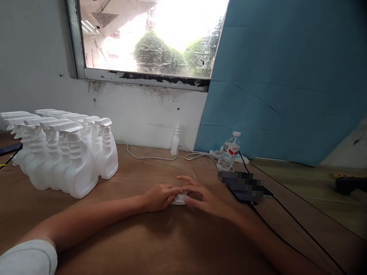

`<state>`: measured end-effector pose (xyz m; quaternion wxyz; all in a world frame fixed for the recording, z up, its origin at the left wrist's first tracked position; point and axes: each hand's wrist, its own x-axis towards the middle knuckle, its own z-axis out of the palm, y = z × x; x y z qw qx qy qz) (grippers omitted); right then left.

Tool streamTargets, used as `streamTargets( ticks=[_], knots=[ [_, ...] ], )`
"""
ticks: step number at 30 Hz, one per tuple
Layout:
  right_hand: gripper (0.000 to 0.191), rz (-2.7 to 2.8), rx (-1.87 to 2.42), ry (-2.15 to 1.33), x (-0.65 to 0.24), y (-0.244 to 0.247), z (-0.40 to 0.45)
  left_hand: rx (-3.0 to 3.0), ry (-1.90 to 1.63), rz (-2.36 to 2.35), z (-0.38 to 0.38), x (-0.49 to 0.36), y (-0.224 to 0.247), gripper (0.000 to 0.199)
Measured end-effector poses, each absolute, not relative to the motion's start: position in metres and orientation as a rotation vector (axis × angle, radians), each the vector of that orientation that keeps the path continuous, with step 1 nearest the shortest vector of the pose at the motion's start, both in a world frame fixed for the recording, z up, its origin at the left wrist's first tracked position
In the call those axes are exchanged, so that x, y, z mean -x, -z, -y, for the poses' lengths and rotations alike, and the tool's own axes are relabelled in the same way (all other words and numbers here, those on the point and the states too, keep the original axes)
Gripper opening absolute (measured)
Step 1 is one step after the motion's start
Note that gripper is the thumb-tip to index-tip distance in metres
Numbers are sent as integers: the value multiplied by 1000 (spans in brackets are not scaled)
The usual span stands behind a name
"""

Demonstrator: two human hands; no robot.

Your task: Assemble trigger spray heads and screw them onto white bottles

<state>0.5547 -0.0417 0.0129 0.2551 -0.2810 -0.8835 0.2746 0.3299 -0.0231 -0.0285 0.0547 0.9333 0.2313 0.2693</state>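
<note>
On the table in front of me lies a small white plastic trigger spray head (179, 201), largely covered by my fingers, with a round collar facing up. My left hand (160, 196), wearing a ring, is closed on its left side. From the right, my right hand (202, 197) has its thumb and a finger about the collar, while another finger stretches out above. A thin pale tube (194, 177) shows just behind the right hand; whether it joins the spray head I cannot tell.
Several white spray bottles (80, 176) with trigger tops stand in rows at left. A slim white bottle (175, 141) is by the wall. To the right are a clear water bottle (228, 153), a dark phone (245, 196) and cables. Another phone (0, 152) lies far left.
</note>
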Motion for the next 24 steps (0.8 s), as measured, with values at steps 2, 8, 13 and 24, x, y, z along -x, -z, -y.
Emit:
streamTargets(
  ticks=[2, 8, 13, 24],
  knots=[
    [34, 2287, 842, -770, -562, -18, 34, -2801, -806, -729, 23, -329, 28, 32],
    [26, 2388, 1641, -423, -611, -33, 10, -2674, -898, -714, 26, -328, 25, 25],
    [18, 2493, 1979, -684, -635, -30, 7, -2577, -914, -869, 27, -328, 26, 19],
    [12, 2196, 1431, -1082, -595, -40, 24, -2463, -849, -738, 26, -330, 25, 42]
  ],
)
